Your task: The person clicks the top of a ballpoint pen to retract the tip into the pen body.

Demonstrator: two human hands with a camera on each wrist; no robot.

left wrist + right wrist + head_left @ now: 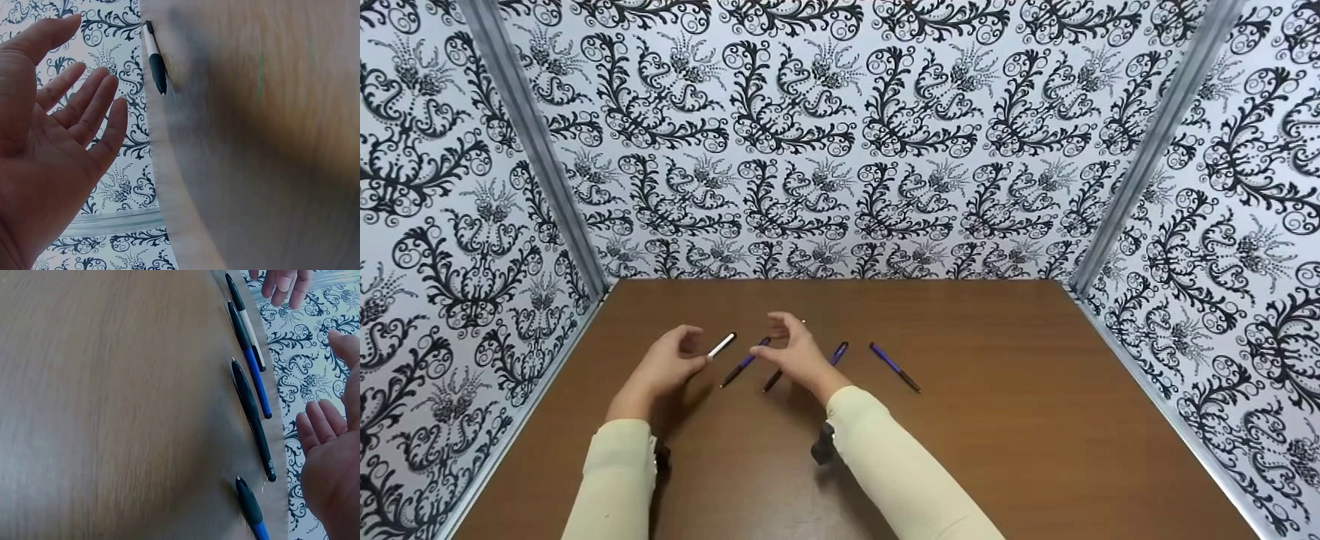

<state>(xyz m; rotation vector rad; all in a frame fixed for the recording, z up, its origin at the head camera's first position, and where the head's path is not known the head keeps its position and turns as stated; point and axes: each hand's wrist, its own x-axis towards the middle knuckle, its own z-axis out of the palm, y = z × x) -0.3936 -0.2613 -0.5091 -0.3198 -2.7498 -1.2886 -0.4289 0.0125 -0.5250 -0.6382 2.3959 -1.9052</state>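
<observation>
My left hand (pixel 666 366) is at the left of the pens, fingers loosely bent and nothing in its grasp. Close by its thumb lies a white pen (pixel 723 345) with a dark grip (pixel 158 66), apart from the palm in the left wrist view. Over the middle pens hovers my right hand (pixel 801 358), its thumb and fingers spread apart and holding nothing. Below it a black pen (pixel 251 417) is partly hidden in the head view. Blue pens lie on both sides: one left (pixel 744 364), one partly behind the hand (pixel 838 353), one farther right (pixel 894 367).
The brown wooden table (pixel 1035 420) carries the pens in a loose row. Patterned walls (pixel 840 150) with grey metal strips (pixel 536 150) enclose its back and sides. Dark devices (pixel 823 444) are strapped at both sleeved wrists.
</observation>
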